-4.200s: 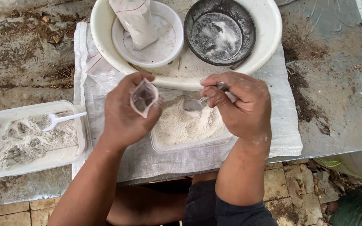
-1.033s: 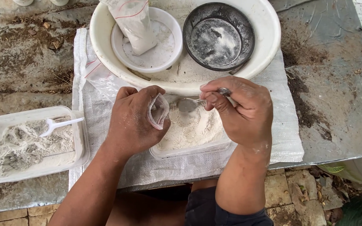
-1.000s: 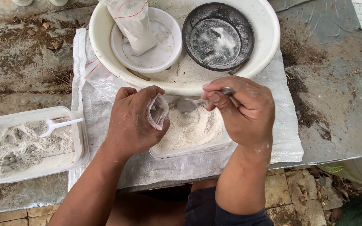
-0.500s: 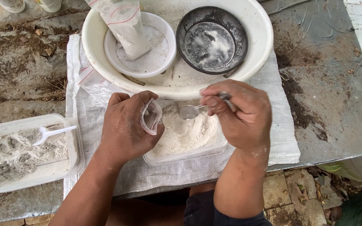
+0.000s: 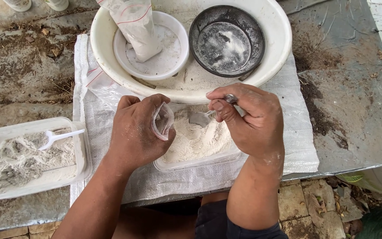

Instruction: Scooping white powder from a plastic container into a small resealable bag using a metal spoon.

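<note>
My left hand (image 5: 135,132) grips a small clear plastic bag (image 5: 162,121), mouth open toward the right, over a clear tray of white powder (image 5: 195,141). My right hand (image 5: 250,121) holds a metal spoon (image 5: 200,117), its bowl resting just above the powder beside the bag's mouth. Both hands are dusted with powder. The tray sits on a white woven sack (image 5: 288,146) on the worn table.
A big white basin (image 5: 275,48) behind holds a small white bowl (image 5: 155,53) with a filled powder bag (image 5: 135,26) standing in it, and a dark metal bowl (image 5: 226,40). At the left, another tray of powder (image 5: 27,159) holds a white plastic spoon (image 5: 60,137). Table edge lies near me.
The spoon has stayed at the powder near the bag's mouth; both hands shifted slightly. The bag has lowered from its raised position several seconds ago.
</note>
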